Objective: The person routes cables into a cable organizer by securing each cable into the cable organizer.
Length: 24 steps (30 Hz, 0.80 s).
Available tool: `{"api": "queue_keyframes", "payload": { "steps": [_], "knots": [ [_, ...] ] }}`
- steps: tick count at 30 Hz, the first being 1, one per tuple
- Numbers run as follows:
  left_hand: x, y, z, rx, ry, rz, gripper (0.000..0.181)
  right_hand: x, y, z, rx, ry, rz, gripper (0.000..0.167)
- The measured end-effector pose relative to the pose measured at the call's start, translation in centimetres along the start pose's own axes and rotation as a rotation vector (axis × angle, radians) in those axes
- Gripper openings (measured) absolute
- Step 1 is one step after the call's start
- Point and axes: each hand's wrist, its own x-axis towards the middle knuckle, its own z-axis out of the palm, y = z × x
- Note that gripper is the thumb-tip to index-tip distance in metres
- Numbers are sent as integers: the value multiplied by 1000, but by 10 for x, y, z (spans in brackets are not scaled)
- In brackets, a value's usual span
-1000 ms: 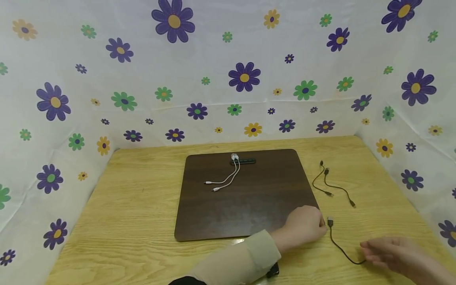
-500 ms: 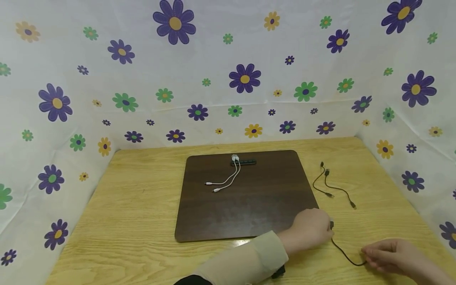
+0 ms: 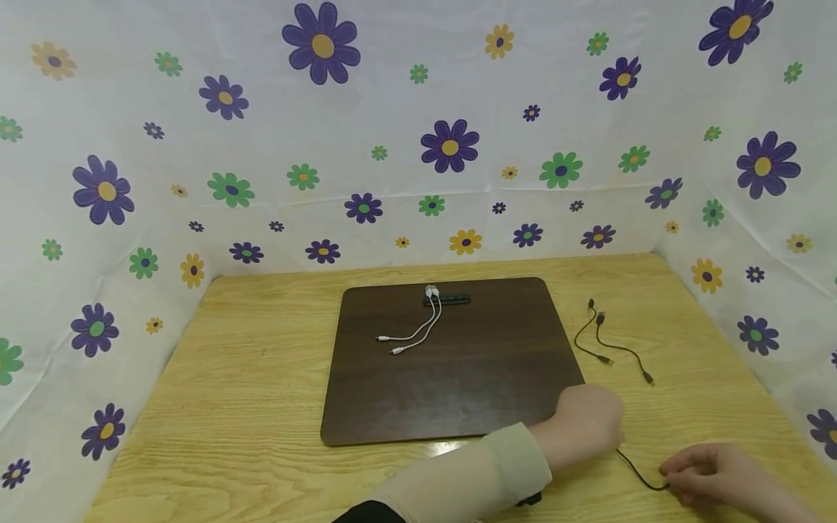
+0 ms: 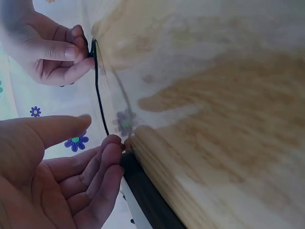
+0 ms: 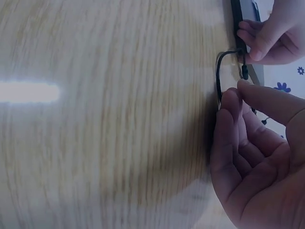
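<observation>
A thin black USB cable [image 3: 636, 471] lies on the table near the front right, running between both hands. My right hand [image 3: 719, 472] pinches its far end between thumb and fingertips; the end itself is hidden. My left hand [image 3: 588, 421] reaches across to the cable's other end, covering the plug in the head view. In the left wrist view the left thumb stands apart from the fingers, and the left fingertips touch the table beside the cable [image 4: 99, 95]. A dark connector [image 5: 245, 71] shows near the left thumb in the right wrist view.
A dark brown board [image 3: 451, 385] lies mid-table, its edge beside the left hand. On it, two white cables [image 3: 418, 335] run from a black bar-shaped hub [image 3: 454, 299]. Two more short black cables [image 3: 624, 346] lie at the right. A black object [image 3: 531, 500] shows under the left sleeve.
My left hand has moved right and slightly nearer, now covering the cable's USB plug. My right fingers have closed from nearly straight to a pinch on the cable's end.
</observation>
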Motion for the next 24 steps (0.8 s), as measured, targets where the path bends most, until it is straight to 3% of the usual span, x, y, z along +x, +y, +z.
{"api": "queue_keyframes", "payload": {
  "steps": [3,6,9,15,20,24],
  "knots": [
    [1,4,1,33,2,0,50,2,0,5,-99,34,-35,27],
    [1,7,1,61,9,5,46,4,-2,11,-149,65,-19,17],
    [0,8,3,84,22,4,49,4,-5,17,-169,94,17,11],
    [-1,9,4,115,45,-6,54,4,-10,23,-261,126,12,6],
    [-1,6,4,69,22,-11,57,1,-14,22,-306,125,-31,12],
    [0,0,5,-19,15,-12,58,-2,-18,22,-289,94,-42,10]
  ]
}}
